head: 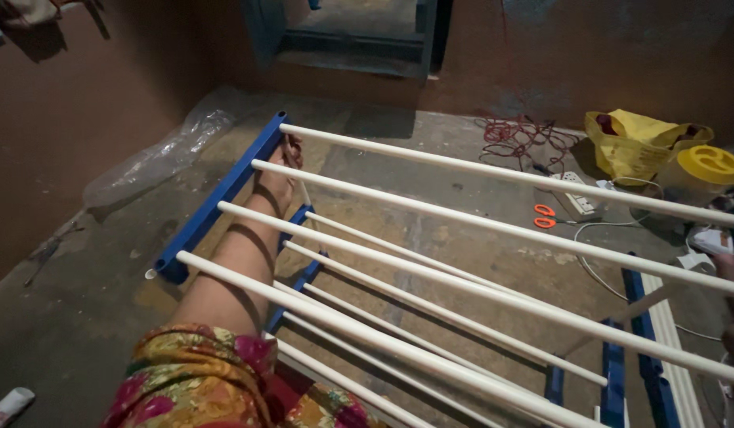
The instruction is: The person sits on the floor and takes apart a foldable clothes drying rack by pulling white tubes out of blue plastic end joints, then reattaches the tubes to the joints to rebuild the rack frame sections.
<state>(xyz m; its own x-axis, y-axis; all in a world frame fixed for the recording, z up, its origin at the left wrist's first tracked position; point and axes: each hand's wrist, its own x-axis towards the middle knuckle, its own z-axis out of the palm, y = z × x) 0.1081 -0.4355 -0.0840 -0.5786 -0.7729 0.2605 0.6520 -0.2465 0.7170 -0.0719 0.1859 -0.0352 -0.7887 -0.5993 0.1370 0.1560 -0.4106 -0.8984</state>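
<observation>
Head view
Rack: a drying rack with white rods and blue side bars fills the middle of the frame, from 9 o'clock across to 3 o'clock.
Left hand: the left hand reaches under the top rods to the far end of the left bar, at about 11 o'clock from frame centre; the fingers curl at the bar, but whether they grip it or a thin rod beside it I cannot tell.
Left arm: the forearm runs from a flowered sleeve at 7 o'clock up toward the hand, passing below 3 rods.
Right hand: only a sliver shows at the right edge, near the rods' right ends; open or closed, I cannot tell.
Rod axis: the 4 top rods lie parallel, long axis running from 10 o'clock down to 4 o'clock.
Bar axis: the left bar crosses the rods, pointing from 7 o'clock to 1 o'clock.
Floor, 2 o'clock: orange scissors, a white power strip, a red cord, a yellow bag and a yellow-lidded jar, all well apart from the left hand.
Floor, 10 o'clock: a clear plastic sheet lies near the wall.
</observation>
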